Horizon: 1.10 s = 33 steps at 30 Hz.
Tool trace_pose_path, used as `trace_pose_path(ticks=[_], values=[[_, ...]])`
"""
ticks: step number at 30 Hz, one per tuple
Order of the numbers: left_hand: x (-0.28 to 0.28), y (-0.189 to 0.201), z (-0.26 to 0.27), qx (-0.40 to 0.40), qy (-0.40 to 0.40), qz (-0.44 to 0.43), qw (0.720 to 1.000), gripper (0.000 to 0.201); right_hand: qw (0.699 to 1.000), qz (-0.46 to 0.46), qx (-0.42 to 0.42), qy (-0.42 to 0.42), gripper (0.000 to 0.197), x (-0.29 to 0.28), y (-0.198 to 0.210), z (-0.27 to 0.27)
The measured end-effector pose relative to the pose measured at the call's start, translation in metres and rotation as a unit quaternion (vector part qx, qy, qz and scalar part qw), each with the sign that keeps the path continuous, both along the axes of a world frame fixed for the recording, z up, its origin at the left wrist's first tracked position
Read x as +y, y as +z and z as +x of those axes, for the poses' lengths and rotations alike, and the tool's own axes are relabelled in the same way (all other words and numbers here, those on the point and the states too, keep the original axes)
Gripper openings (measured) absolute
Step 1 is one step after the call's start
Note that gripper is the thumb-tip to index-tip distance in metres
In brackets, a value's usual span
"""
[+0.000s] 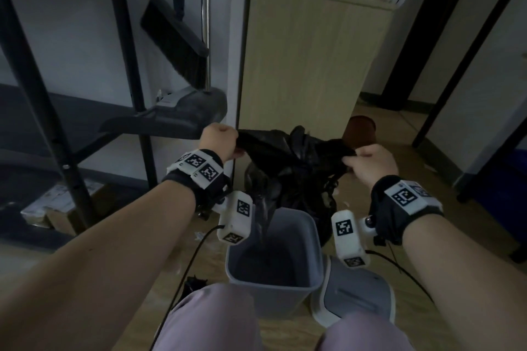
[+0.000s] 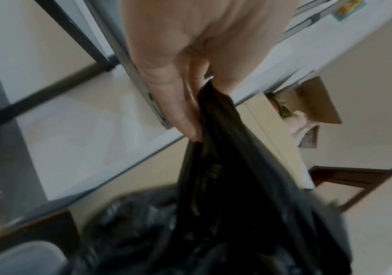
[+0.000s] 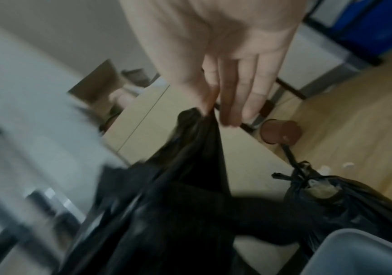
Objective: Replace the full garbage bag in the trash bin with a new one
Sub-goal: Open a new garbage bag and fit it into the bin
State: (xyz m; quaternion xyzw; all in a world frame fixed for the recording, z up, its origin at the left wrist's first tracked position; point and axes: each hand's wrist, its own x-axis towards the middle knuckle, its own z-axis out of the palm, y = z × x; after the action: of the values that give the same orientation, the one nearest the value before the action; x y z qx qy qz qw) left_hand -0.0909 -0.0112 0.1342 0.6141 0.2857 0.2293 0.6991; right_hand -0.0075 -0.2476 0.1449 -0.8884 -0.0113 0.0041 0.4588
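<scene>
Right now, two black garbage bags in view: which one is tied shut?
The tied garbage bag on the floor behind the trash bin, knotted at its top. The other bag is untied, stretched between both hands.

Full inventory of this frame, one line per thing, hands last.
new bag: 1, black, stretched between both hands, tail hanging into bin
full bag: 1, black, tied, on floor behind bin
bin: 1, grey, on floor between knees
lid: 1, grey, on floor right of bin
broom: 1, black, against wall
dustpan: 1, grey, under broom
cabinet: 1, light wood, behind bags
pot: 1, brown, by cabinet
left hand: grips bag
right hand: pinches bag
</scene>
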Motion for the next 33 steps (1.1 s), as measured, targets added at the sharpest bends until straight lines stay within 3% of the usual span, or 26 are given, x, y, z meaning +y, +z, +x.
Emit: trace_pose_path(ticks=[2, 4, 6, 8, 11, 14, 18, 25, 29, 33], values=[[-0.012, 0.007, 0.002, -0.005, -0.044, 0.010, 0.999, 0.017, 0.998, -0.003, -0.027, 0.062, 0.032, 0.012, 0.005, -0.014], [-0.027, 0.014, 0.002, -0.003, -0.091, 0.019, 0.996, 0.029, 0.991, 0.000, -0.048, 0.129, 0.069, 0.028, 0.012, -0.025], [-0.038, 0.016, 0.004, -0.007, -0.131, 0.025, 0.991, 0.032, 0.979, -0.029, -0.080, 0.183, 0.088, 0.040, 0.019, -0.033], [-0.046, 0.017, 0.003, -0.017, -0.159, 0.038, 0.986, 0.026, 0.969, -0.084, -0.107, 0.207, 0.080, 0.048, 0.023, -0.037], [-0.050, 0.017, 0.000, -0.033, -0.184, 0.056, 0.981, 0.007, 0.968, -0.137, -0.119, 0.172, 0.029, 0.049, 0.024, -0.037], [-0.041, 0.016, 0.000, -0.018, -0.190, 0.115, 0.975, 0.018, 0.979, -0.129, -0.101, 0.117, 0.007, 0.038, 0.019, -0.026], [-0.024, 0.012, 0.000, 0.013, -0.165, 0.143, 0.976, 0.023, 0.990, -0.105, -0.087, 0.035, 0.014, 0.014, 0.015, -0.009], [-0.001, 0.007, 0.002, -0.002, 0.050, 0.154, 0.987, 0.026, 0.987, -0.124, -0.061, -0.080, 0.028, -0.022, 0.020, 0.007], [-0.010, 0.010, 0.006, 0.003, 0.025, 0.177, 0.984, 0.011, 0.989, -0.077, -0.103, -0.069, 0.026, -0.014, 0.023, 0.000], [-0.026, 0.016, 0.008, 0.009, -0.058, 0.234, 0.970, 0.024, 0.984, 0.017, -0.172, 0.042, 0.032, 0.014, 0.035, -0.022]])
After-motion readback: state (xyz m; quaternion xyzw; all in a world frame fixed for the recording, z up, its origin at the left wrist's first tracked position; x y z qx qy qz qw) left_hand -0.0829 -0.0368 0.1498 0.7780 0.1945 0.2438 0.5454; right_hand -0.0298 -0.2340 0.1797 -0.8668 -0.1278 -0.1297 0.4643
